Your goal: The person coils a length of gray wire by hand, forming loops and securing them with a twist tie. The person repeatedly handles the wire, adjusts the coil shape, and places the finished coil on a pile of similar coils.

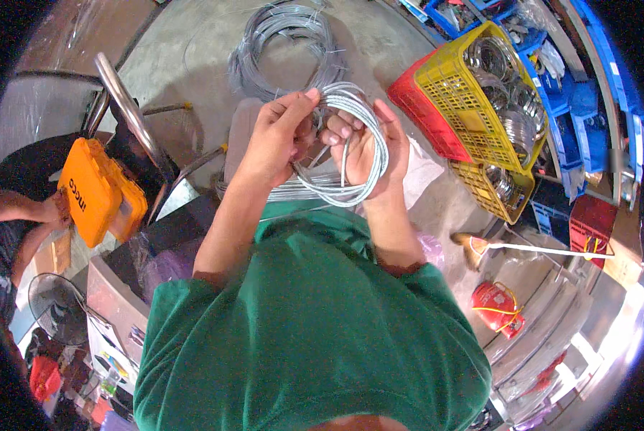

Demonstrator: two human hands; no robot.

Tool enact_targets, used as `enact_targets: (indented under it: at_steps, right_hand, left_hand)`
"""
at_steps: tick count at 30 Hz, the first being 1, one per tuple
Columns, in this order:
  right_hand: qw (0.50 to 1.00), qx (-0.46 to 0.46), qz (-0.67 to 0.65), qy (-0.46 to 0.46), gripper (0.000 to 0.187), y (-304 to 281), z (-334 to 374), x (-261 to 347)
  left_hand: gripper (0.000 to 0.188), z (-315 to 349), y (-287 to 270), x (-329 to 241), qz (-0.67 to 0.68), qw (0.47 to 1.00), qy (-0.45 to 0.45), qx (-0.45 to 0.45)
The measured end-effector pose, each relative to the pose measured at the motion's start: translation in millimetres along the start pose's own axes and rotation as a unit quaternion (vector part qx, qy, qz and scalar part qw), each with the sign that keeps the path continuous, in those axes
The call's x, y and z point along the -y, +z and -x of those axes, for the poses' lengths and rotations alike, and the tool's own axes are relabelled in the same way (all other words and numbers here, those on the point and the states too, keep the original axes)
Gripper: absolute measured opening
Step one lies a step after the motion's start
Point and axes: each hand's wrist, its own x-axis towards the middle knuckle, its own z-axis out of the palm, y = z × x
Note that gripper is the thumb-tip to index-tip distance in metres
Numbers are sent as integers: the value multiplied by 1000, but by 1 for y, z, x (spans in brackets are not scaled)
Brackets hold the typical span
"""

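Observation:
A small coil of silvery wire rope (376, 172) is up in front of my chest, between both hands. My left hand (280, 136) is closed on the coil's left side, with the thumb along the upper strands. From the right, my right hand (386, 147) cups the loops, its fingers curled inside the ring and its palm turned up. A loose rope end hangs inside the ring. More wire strands (282, 191) lie below my left hand, across my lap. Beyond my hands, a large grey wire coil (246, 63) rests on the floor.
To the right, a yellow crate (447, 86) full of shiny wire coils leans by a red crate (415, 108). Blue bins (577, 100) line the shelf behind. A brush (471, 248) and red canister (496, 305) are lower right. At left, another person's hand holds an orange case (92, 190).

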Motion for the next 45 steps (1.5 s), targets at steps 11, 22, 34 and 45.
enact_targets:
  at_steps: [11,22,34,45]
  right_hand:
    - [998,57,-25,21,48,-39,-24,7]
    - [987,-43,66,137,35,-68,-48,21]
    - [735,-132,664,32,11,-28,-47,30]
    - [259,-169,950,35,24,-48,-36,17]
  left_hand:
    - [31,-18,-27,6,-58,996,-66,-9]
    - [34,-72,-59,29,-236,960,82,-125]
    - [28,-43,-9,-3,-400,815,367,-203]
    - [36,-33,-29,23,-258,950,79,-156]
